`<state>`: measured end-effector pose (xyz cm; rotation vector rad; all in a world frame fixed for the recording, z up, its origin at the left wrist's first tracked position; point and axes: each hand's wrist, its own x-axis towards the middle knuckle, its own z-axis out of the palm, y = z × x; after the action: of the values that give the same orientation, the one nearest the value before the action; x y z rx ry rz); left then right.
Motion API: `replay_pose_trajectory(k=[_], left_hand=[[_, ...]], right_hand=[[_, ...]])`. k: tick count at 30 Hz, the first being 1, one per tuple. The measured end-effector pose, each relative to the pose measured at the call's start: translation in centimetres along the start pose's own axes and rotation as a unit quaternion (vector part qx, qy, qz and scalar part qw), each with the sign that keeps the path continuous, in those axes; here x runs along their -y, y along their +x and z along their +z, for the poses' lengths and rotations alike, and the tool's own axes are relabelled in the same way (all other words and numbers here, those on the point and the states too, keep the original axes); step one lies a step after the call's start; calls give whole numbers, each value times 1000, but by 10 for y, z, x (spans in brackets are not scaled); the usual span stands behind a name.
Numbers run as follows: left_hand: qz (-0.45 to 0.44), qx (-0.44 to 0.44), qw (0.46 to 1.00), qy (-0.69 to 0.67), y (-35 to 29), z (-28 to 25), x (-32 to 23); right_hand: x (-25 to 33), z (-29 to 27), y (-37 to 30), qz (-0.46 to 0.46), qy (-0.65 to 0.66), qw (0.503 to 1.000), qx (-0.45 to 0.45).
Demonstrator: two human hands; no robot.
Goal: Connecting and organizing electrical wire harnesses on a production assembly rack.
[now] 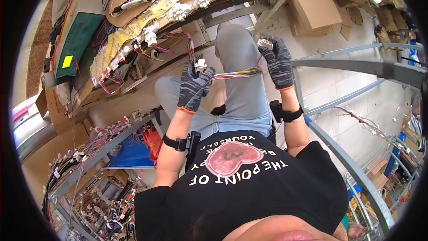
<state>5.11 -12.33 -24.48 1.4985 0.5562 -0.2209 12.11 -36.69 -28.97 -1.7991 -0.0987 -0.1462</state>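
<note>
My left hand (192, 85), in a grey-black knit glove with an orange cuff, pinches a white wire connector (200, 65). A bundle of multicoloured wires (236, 74) runs from beside that hand across my thigh towards my right hand. My right hand (277, 62), gloved the same way, is raised over the right knee. Between its thumb and fingers sits a small pale, clear-looking connector (266, 43). Whether the bundle joins either connector is hidden by the gloves. Other coloured wires (167, 50) hang from the bench edge close to my left hand.
Along the curved bench ahead runs a row of white connector holders (179, 12) on yellow tape. A marker pen (133, 4) and a green box with a lit yellow panel (73, 47) lie left. Metal rails (356, 64) flank me. Cardboard boxes (314, 11) stand far right; wire harnesses (96, 140) drape left.
</note>
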Motion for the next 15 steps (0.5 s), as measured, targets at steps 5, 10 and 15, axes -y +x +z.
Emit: replay_pose_trajectory(k=[5,10,15], left_hand=[[-8,93,962,-257,-14,4,-38],[105,-14,961,-257,-10,8,-64],[146,-179,951,-205,24,12,-67]], right_hand=[[78,32,35,175,366,905,125],[93,80,57,174,358,912,96],[100,100,64,122,316,939,64]])
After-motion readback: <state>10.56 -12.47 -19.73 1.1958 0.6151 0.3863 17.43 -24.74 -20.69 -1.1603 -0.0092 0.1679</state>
